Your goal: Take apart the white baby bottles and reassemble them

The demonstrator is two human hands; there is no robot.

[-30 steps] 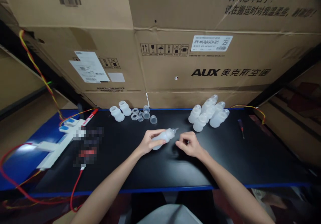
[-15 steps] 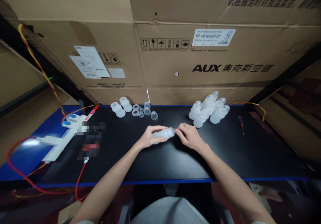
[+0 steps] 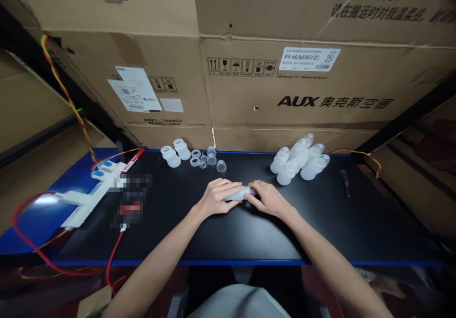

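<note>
The small translucent bottle (image 3: 240,194) sits low over the middle of the black table (image 3: 320,213). The left hand (image 3: 217,195) has its fingers wrapped round the body, and the right hand (image 3: 268,197) pinches the cap end. I'd say the left should grip firmly while the right twists squarely.

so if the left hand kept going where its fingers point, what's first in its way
The left hand points right along the bottle it grips, so it would likely meet the right hand at the bottle's other end first; the gap between them looks tiny, though depth is unclear.
</note>
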